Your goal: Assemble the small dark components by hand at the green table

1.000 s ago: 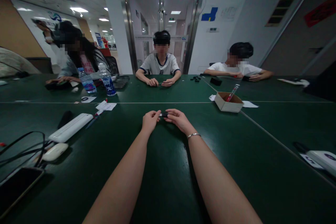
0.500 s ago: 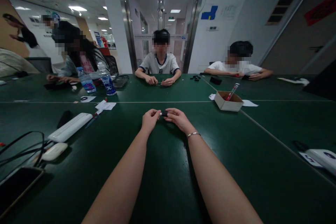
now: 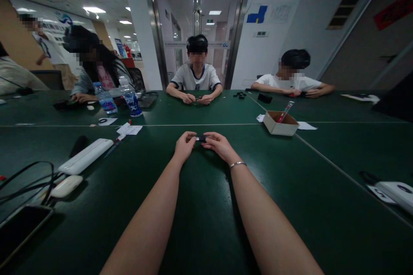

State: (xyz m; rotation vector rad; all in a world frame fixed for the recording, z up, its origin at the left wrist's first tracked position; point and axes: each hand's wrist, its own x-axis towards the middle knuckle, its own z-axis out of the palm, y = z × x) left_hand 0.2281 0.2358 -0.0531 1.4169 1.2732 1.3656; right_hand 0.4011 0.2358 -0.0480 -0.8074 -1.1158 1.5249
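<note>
Between my hands, above the green table, is a small dark object with a silver end [image 3: 201,139], perhaps a USB stick; it is too small to be sure. My left hand [image 3: 185,146] pinches its silver end between thumb and fingers. The black end sits in the closed fingertips of my right hand [image 3: 220,145], which has a silver bracelet at the wrist. The fingers cover part of the object at both ends.
On the left are a white power bank [image 3: 85,157], cables and a phone [image 3: 24,232]. Two bottles [image 3: 130,99] stand farther back. A small open box [image 3: 280,128] holds a red-tipped tool at right. Across the table sits a person [image 3: 196,73]; others sit either side.
My hands and the small object stay almost in place, with only a slight shift of the fingers. In the left background, the people standing have changed position.
</note>
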